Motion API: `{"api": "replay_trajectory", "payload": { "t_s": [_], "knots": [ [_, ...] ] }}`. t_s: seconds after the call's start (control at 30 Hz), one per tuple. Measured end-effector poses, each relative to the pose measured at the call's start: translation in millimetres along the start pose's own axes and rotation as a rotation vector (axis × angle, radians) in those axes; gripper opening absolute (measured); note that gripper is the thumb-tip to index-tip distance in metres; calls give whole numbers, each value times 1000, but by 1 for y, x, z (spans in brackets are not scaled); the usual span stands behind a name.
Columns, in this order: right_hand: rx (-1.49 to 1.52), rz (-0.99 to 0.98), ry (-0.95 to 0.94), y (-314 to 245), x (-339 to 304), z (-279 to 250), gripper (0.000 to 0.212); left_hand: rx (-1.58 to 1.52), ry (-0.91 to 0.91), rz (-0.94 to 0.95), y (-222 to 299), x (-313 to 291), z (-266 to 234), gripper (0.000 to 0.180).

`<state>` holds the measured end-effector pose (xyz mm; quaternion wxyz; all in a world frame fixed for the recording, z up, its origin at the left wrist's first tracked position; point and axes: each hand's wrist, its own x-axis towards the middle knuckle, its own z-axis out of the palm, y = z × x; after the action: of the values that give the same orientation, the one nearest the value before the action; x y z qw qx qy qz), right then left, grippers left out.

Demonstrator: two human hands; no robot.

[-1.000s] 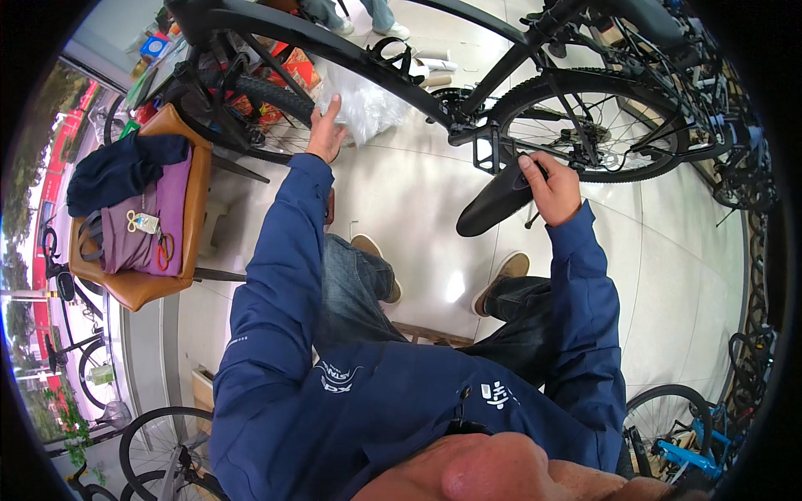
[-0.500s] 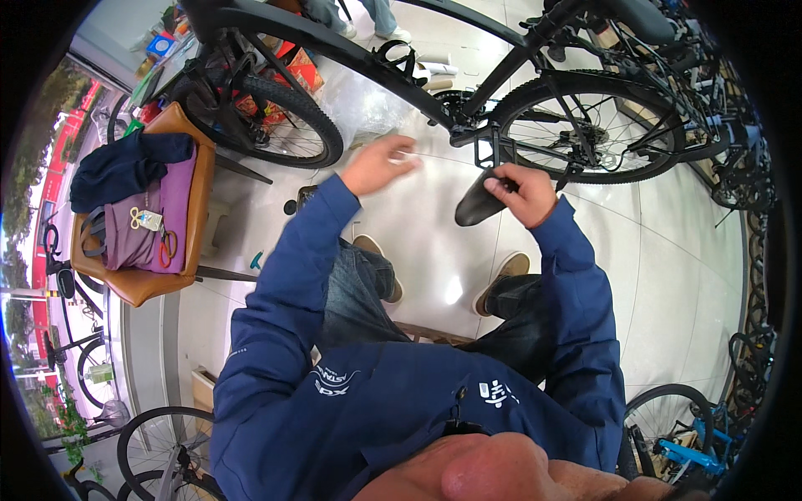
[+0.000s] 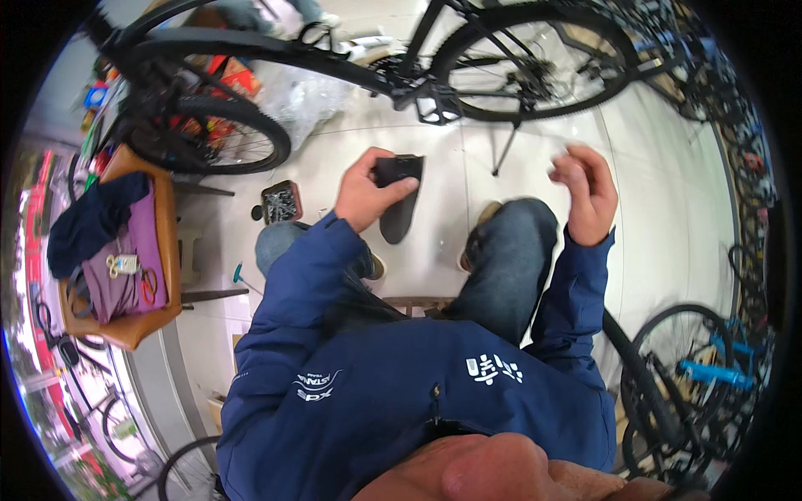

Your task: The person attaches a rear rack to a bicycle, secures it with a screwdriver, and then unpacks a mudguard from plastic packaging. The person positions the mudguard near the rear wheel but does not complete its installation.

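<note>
My left hand (image 3: 368, 190) grips a black, tapered mudguard (image 3: 399, 209), thumb across its face and fingers wrapped behind. Its squared end points away from me and its rounded end hangs toward my legs. Off to the right, above my right knee, my right hand (image 3: 586, 196) holds nothing. Its fingers are loosely bent, apart and slightly blurred. A black bicycle (image 3: 351, 71) stands across the far side, beyond both hands. Its pedal (image 3: 439, 108) and kickstand (image 3: 504, 150) face me.
A small tray of metal parts (image 3: 281, 202) lies on the floor by my left knee. A tan chair (image 3: 171, 275) at left bears clothes and scissors (image 3: 149, 285). Clear plastic wrapping (image 3: 305, 104) lies beneath the bicycle. A blue-framed bicycle (image 3: 714, 373) is at lower right.
The mudguard has passed from my right hand to my left. My right hand has drawn away to the right, and my view has shifted, bringing the parts tray into sight.
</note>
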<state>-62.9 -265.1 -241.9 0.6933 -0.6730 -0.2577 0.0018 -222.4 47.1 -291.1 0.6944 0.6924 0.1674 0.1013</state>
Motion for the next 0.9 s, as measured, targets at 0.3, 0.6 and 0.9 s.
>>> {"api": "replay_trajectory", "payload": {
  "t_s": [0.3, 0.6, 0.9],
  "knots": [
    [-134, 934, 556, 227, -316, -171, 24, 37, 63, 160, 0, 7, -3, 30],
    [-247, 1502, 330, 318, -516, -129, 15, 32, 109, 23, -24, 24, -10, 22],
    [-615, 1493, 29, 336, -605, -64, 18, 17, 253, 125, -45, 54, -37, 29]
  ]
}}
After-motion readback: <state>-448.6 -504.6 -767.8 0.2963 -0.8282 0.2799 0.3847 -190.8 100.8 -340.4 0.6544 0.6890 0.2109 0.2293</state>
